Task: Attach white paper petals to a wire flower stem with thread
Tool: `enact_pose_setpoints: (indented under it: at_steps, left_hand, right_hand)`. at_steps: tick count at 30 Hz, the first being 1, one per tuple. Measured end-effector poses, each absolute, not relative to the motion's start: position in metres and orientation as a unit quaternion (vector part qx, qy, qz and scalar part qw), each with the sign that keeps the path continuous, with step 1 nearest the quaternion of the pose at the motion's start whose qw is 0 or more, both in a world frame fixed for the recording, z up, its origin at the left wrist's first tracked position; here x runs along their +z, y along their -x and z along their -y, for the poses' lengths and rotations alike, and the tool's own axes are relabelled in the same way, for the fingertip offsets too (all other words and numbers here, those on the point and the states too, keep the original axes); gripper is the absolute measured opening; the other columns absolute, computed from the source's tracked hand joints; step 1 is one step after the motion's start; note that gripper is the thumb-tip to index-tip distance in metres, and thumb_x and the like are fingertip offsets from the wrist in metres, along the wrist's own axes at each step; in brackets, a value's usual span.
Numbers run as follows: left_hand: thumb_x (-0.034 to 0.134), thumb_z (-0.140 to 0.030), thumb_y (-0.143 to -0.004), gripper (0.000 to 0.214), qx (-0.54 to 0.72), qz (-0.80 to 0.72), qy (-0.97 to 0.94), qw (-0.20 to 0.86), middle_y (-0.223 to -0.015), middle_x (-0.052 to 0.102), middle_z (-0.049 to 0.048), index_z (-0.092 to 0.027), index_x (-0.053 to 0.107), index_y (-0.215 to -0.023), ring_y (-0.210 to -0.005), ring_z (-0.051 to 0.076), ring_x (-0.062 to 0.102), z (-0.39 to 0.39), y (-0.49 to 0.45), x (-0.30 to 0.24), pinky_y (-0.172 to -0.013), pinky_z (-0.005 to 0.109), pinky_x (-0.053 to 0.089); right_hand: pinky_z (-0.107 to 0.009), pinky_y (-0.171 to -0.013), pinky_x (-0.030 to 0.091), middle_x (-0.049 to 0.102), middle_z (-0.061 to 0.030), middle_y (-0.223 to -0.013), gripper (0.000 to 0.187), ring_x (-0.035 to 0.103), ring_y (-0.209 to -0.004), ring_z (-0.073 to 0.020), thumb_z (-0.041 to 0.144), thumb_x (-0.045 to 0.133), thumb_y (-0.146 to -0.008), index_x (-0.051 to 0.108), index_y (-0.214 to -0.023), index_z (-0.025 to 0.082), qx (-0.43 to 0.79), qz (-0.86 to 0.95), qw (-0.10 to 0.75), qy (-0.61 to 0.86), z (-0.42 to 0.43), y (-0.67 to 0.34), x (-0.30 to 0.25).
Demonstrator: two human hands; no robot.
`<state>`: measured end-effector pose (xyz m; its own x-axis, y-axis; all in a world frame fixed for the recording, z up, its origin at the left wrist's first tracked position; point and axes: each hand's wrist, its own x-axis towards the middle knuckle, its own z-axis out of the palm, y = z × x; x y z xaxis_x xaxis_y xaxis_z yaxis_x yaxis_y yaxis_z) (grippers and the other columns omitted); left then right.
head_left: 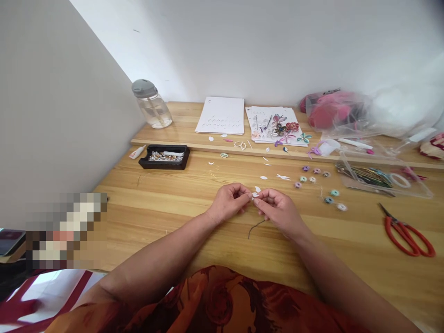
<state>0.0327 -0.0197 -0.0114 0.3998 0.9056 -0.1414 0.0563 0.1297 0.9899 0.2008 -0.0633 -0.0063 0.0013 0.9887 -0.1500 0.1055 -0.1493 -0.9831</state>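
My left hand and my right hand meet over the middle of the wooden table. Both are closed in a pinch on a small white paper petal piece held between their fingertips. A thin dark wire hangs down from under my right hand onto the table. Loose white paper petals lie just beyond my hands. Small rolled paper coils in purple, teal and white are scattered to the right of them.
Red-handled scissors lie at the right. A clear bag of paper strips and a black tray of beads sit further back. White sheets, a sheet with paper flowers, a water bottle and pink bags line the raised shelf.
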Motion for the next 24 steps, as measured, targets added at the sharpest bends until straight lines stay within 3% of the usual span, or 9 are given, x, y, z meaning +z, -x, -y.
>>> enact_pose_setpoints:
  at_steps: [12,24]
  left_hand:
    - [0.066,-0.038,-0.079,0.024,0.352,-0.421,-0.583,0.599,-0.059,0.055,-0.0022,-0.015,0.062,-0.08,-0.046,0.008,0.048,0.018,-0.034,-0.025,-0.043,0.02,0.036]
    - [0.066,-0.035,-0.08,0.021,0.361,-0.424,-0.616,0.558,-0.06,0.055,-0.0032,-0.014,0.064,-0.078,-0.054,0.008,0.047,0.019,-0.034,-0.021,-0.054,0.02,0.037]
  right_hand:
    - [-0.02,-0.042,0.042,0.061,-0.0025,-0.064,0.039,0.053,-0.053,-0.0117,0.053,0.079,-0.073,0.067,-0.083,0.017,0.486,0.473,0.452,0.58,0.061,-0.206,-0.015]
    - [-0.018,-0.042,0.041,0.06,-0.0011,-0.06,0.039,0.05,-0.05,-0.01,0.052,0.08,-0.072,0.067,-0.08,0.017,0.488,0.464,0.454,0.584,0.061,-0.206,-0.014]
